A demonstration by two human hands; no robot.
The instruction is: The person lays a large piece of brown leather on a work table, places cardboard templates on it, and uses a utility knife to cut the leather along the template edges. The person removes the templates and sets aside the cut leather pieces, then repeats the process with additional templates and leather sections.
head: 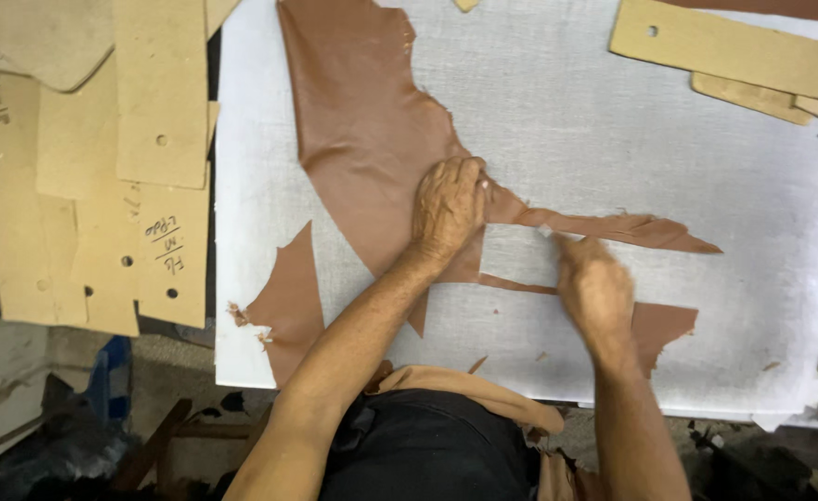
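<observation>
From the head view, we see the left hand (448, 209) pressed flat on the brown leather (362, 121) mid-board, pinning it; the right hand (594, 288), fisted, blurred, works its near edge; contents unclear. Card templates (158, 93) lie left.

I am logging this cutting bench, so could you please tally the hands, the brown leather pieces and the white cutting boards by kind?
Hands: 2, left hand and right hand.
Brown leather pieces: 3, large piece, left scrap, right scrap.
White cutting board: 1.
Total: 6.
</observation>
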